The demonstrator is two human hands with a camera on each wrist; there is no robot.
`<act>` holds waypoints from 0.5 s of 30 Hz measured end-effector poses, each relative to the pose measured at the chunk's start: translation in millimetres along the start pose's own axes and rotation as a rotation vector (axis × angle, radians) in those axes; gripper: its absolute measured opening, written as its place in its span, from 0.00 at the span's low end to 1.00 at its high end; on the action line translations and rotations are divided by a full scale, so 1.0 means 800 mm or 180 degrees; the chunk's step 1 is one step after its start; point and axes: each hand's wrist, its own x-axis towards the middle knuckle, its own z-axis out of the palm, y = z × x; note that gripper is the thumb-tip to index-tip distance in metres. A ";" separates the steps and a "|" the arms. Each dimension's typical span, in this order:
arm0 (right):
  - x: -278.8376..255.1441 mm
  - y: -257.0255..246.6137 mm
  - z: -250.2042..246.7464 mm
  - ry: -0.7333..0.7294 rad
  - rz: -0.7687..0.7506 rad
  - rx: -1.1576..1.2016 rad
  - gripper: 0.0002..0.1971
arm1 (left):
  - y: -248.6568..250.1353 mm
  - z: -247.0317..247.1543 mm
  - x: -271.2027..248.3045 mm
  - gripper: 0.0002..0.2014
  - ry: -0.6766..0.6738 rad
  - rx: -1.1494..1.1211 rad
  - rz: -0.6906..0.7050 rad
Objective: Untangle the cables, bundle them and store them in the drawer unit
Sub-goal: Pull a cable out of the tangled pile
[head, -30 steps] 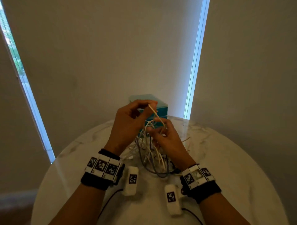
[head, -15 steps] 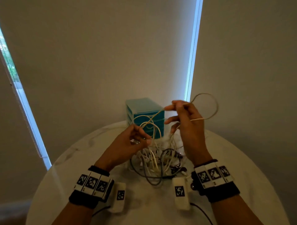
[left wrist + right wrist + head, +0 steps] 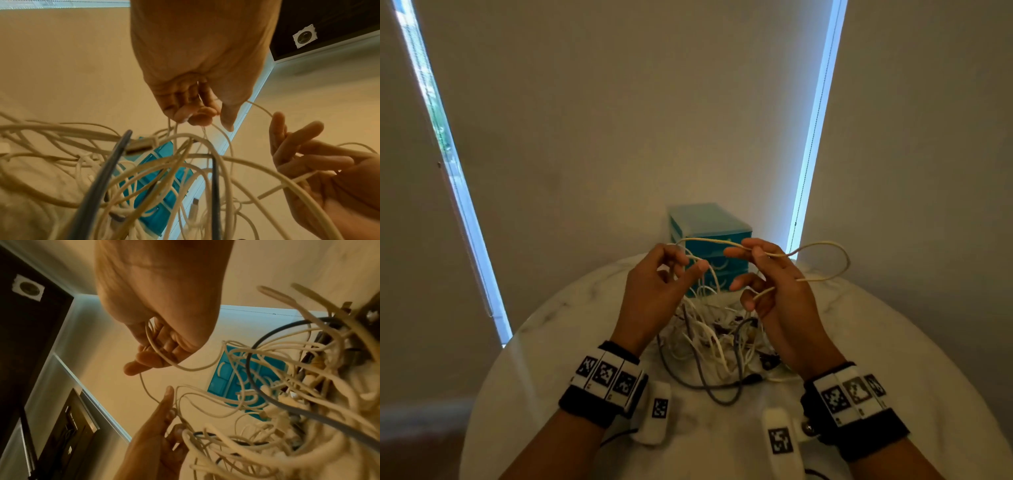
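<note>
both hands (image 3: 654, 291) (image 3: 780, 294) pinch a cream cable (image 3: 825, 245) above the tangle (image 3: 715, 339)

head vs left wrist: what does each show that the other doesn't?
Head only: round marble table, both wristbands, the cream cable looping out past the right hand.
Left wrist only: the left hand fingers curled round thin strands, seen from beneath; a dark ceiling panel.
Both: the cable tangle and the teal drawer unit.
</note>
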 end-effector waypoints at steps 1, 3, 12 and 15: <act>-0.001 0.003 0.002 -0.0002 0.0010 0.0019 0.12 | 0.000 0.000 0.000 0.16 0.0082 -0.0035 -0.0041; -0.003 0.007 0.006 0.0004 0.0030 0.0013 0.12 | 0.001 0.001 -0.001 0.20 0.0194 -0.0018 -0.0089; -0.008 0.024 0.017 -0.0430 0.0215 -0.1179 0.15 | 0.000 -0.013 0.007 0.08 0.0669 0.0114 -0.0114; -0.002 0.051 0.004 -0.0312 0.1040 -0.1577 0.24 | -0.004 -0.016 0.008 0.05 0.0614 0.0140 0.0054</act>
